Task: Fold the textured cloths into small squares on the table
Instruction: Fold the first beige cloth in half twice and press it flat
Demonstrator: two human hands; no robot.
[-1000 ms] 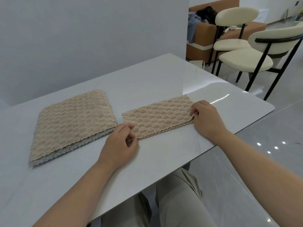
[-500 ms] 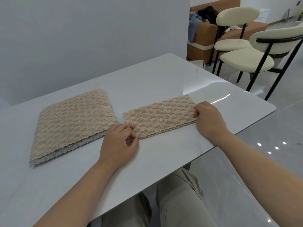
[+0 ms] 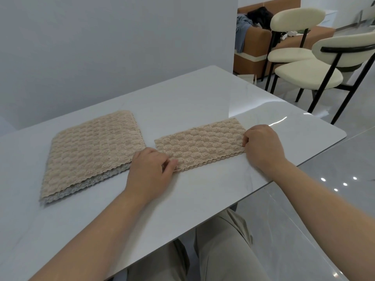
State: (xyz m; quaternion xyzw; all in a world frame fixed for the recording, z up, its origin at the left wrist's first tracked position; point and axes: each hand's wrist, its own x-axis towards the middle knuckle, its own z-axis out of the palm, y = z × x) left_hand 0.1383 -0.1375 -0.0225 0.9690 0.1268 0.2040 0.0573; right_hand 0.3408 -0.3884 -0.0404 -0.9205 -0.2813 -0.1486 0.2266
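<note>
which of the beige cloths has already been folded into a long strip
The beige cloth on the right, held at both ends by the left hand and right hand. The beige cloth on the left is a wide square.

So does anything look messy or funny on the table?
Not really. The pile of cloths has a grey cloth sticking out under the beige one, so its edges don't match. The folded cloth under both hands lies flat.

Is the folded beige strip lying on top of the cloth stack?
No, the strip lies flat on the table beside the stack, a gap between them.
</note>
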